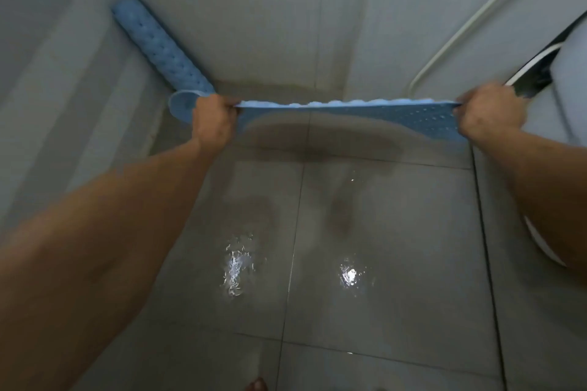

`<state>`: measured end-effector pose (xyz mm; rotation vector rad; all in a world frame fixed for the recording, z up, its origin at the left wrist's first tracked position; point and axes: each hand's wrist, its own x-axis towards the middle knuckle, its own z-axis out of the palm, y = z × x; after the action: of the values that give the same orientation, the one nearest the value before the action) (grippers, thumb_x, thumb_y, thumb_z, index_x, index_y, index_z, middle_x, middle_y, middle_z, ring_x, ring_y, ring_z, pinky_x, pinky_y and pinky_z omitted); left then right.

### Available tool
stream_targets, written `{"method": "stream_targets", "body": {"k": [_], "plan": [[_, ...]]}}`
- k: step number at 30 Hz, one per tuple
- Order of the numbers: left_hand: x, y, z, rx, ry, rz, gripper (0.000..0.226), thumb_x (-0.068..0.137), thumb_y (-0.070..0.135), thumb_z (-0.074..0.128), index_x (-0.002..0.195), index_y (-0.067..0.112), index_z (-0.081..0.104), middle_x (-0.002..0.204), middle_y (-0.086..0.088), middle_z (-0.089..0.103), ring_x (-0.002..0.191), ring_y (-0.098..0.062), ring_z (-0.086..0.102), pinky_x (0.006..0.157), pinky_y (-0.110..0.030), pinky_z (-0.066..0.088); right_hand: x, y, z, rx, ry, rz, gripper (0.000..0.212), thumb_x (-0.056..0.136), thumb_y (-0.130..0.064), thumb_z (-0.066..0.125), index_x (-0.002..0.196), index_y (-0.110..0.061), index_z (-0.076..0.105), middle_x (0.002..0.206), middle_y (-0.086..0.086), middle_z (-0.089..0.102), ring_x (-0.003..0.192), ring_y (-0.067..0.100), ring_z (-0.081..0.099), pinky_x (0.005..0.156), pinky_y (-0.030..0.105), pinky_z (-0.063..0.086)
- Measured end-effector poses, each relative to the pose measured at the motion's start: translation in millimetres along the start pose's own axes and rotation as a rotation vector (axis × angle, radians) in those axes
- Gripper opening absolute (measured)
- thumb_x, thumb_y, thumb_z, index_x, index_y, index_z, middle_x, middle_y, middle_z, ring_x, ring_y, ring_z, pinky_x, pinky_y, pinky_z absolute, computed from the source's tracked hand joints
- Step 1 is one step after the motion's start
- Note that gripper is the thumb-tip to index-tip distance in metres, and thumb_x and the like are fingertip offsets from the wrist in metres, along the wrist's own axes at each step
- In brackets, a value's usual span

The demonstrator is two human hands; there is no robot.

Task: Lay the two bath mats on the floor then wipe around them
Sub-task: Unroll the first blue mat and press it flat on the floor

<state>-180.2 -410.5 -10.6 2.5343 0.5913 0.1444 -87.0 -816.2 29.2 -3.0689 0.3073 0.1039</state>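
Blue rubber, dimpled and perforated: one bath mat [349,111] hangs stretched above the wet tiled floor [381,263], its long axis running left to right along the far wall. The left hand [212,119] grips its left end, the right hand [490,113] grips its right end, both fists curled tight. A second mat [158,44], rolled, leans in the far-left corner, pointing up and left.
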Motion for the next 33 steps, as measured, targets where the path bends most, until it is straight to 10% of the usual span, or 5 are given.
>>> {"method": "stream_targets", "body": {"k": [12,16,22,27,33], "plan": [[-118,-232,289,0.110,-0.299,0.041,0.025,0.088,0.010,0.068,0.113,0.008,0.072,0.129,-0.018,0.062,0.119,-0.037,0.059,0.106,-0.038,0.039,-125,88,370,-0.042,-0.413,-0.056,0.028,0.090,-0.027,0.065,0.115,-0.020,0.073,0.120,0.017,0.066,0.110,0.039,0.064,0.094,0.040,0.050],[-130,-265,308,0.262,-0.297,0.131,0.036,0.092,0.026,0.064,0.128,0.029,0.064,0.142,0.002,0.054,0.123,-0.028,0.057,0.103,-0.042,0.044,-121,89,388,-0.154,-0.361,-0.081,0.030,0.078,-0.032,0.061,0.105,-0.024,0.073,0.111,0.011,0.067,0.100,0.035,0.066,0.086,0.036,0.051],[-110,-291,303,0.555,-0.176,0.592,0.051,0.091,0.050,0.041,0.114,0.016,0.071,0.106,-0.009,0.074,0.072,-0.032,0.073,0.056,-0.042,0.060,-78,65,367,-0.362,-0.495,-0.183,0.042,0.081,-0.036,0.059,0.118,-0.016,0.057,0.121,0.012,0.060,0.107,0.030,0.062,0.093,0.038,0.048],[-102,-290,306,0.717,-0.069,0.922,0.055,0.095,0.041,0.032,0.096,0.009,0.077,0.088,-0.007,0.077,0.052,-0.024,0.069,0.040,-0.029,0.051,-72,56,368,-0.402,-0.538,-0.116,0.018,0.059,-0.005,0.068,0.070,-0.006,0.053,0.069,0.012,0.054,0.058,0.025,0.056,0.075,0.036,0.058],[-125,-240,282,1.141,-0.401,0.683,0.039,0.104,0.030,0.031,0.138,0.014,0.042,0.125,-0.008,0.062,0.108,-0.026,0.064,0.081,-0.035,0.048,-112,80,376,-0.283,-0.343,-0.089,0.047,0.078,-0.023,0.059,0.122,-0.009,0.058,0.127,0.013,0.057,0.114,0.031,0.060,0.094,0.038,0.052]]}}
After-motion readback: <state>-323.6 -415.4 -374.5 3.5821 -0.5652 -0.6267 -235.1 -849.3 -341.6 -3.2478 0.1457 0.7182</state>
